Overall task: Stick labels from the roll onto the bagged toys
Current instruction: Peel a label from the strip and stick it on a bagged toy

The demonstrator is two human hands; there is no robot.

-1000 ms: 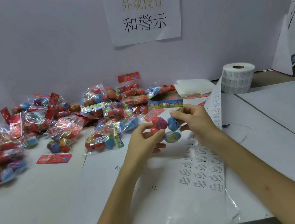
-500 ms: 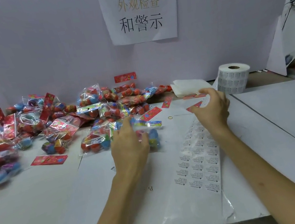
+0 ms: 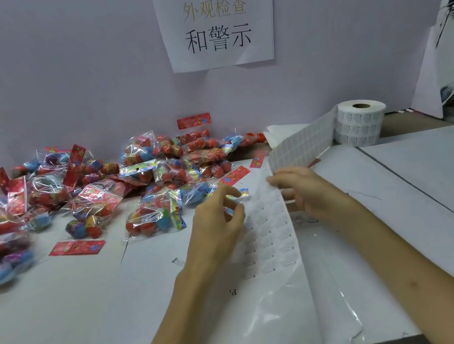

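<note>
Labels (image 3: 268, 225) run on a strip (image 3: 302, 140) from the roll (image 3: 363, 125), bend at your right hand (image 3: 308, 191), then lie toward you across the table (image 3: 64, 321) and hang over its near edge. Your right hand, left of the roll and nearer you, rests loose, relaxed fingers on the strip at that bend. Your left hand (image 3: 216, 222), further left of the roll, has thumb and fingers curled at the strip's edge, though blur hides whether they pinch anything. Bagged toys (image 3: 152, 221) are heaped well left of the roll.
</note>
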